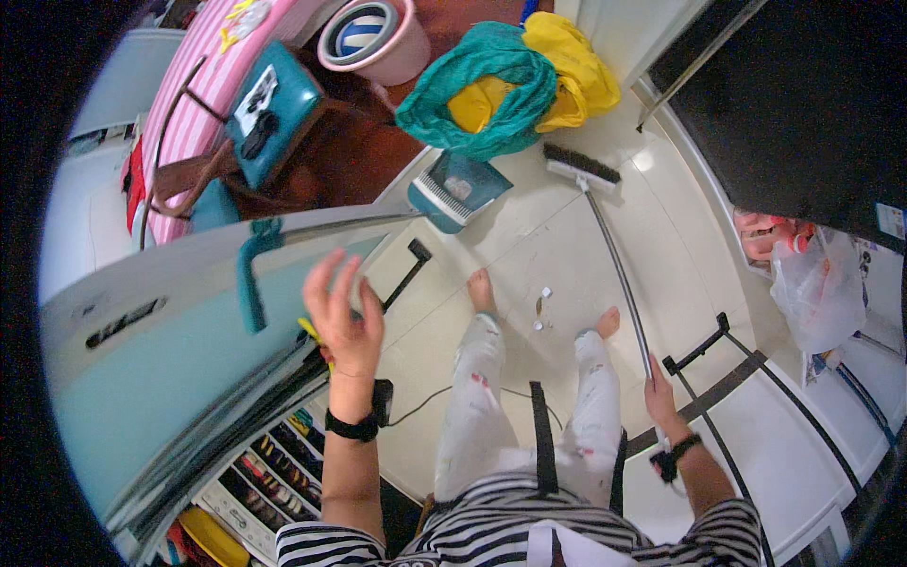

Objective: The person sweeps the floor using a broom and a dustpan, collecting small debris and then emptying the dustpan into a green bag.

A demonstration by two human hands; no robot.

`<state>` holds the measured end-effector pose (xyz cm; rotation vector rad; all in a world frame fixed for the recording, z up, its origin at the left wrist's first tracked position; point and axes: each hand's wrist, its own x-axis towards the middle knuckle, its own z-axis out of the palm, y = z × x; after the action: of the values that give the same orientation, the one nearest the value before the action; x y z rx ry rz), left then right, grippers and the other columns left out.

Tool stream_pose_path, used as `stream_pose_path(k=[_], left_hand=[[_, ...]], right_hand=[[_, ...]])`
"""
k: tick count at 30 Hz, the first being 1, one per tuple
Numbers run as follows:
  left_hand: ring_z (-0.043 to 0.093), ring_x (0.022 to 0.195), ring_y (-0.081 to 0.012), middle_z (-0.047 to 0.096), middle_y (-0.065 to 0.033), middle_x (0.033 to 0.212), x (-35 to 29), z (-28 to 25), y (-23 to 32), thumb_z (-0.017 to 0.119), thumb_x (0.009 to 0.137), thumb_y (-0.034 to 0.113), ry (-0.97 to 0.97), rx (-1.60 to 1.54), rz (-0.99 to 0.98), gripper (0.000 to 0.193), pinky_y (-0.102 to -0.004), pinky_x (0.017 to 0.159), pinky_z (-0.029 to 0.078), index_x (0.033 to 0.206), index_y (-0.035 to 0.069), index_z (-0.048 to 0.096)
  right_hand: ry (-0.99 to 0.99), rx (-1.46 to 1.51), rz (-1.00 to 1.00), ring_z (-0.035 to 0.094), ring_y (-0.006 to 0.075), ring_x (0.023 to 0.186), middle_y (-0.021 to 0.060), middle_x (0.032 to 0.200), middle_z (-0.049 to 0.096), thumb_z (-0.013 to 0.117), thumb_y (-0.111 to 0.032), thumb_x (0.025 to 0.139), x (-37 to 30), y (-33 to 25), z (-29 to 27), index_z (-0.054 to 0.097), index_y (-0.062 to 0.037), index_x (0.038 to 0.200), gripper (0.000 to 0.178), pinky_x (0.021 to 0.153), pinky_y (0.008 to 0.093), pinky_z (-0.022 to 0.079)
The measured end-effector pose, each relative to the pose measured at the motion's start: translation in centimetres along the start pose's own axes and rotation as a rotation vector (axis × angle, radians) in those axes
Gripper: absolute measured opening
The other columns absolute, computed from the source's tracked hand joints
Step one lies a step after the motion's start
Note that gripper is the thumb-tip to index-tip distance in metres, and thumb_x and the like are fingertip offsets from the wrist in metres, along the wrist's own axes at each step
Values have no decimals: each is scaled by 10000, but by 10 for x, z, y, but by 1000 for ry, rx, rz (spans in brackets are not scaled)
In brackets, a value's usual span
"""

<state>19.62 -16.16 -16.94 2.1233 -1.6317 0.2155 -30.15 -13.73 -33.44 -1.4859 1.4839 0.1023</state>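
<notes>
My right hand (659, 395) is closed around the grey handle of a broom (614, 260). The broom's dark-bristled head rests on the tiled floor ahead of me, to the right of a teal dustpan (460, 192). Some greyish litter lies in the dustpan, which has a pale comb-like strip along one side. Between and ahead of my bare feet are small scraps of litter (540, 310), white and brownish. My left hand (345, 317) is raised with fingers spread, holding nothing that I can see. Just left of it hangs a teal hook-shaped piece (250, 274).
Teal and yellow bags (477, 90) sit beyond the dustpan, near a pink bucket (392, 47). A teal-seated chair (276, 113) stands far left. At right hangs a clear plastic bag (814, 288). A pale panel (151, 359) and a shoe rack (269, 477) are on my left.
</notes>
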Motion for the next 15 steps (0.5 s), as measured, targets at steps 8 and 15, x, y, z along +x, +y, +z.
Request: stream_pose_path(k=[8, 15], left_hand=[[376, 1092, -363, 360, -205, 1221, 15, -89, -66, 584, 740, 110, -68, 109, -236, 529, -390, 910, 329, 1200, -9, 351], [540, 825, -371, 562, -226, 918, 24, -78, -104, 623, 706, 190, -315, -134, -572, 562, -415, 705, 437, 1187, 36, 377]], right_hand=[[-119, -391, 38, 555, 372, 809, 281, 868, 550, 372, -92, 811, 62, -76, 5, 238, -117, 1304, 512, 721, 404, 444], [-262, -594, 85, 543, 396, 818, 289, 876, 543, 365, -99, 804, -28, -56, -8, 223, -122, 1310, 526, 747, 417, 434]])
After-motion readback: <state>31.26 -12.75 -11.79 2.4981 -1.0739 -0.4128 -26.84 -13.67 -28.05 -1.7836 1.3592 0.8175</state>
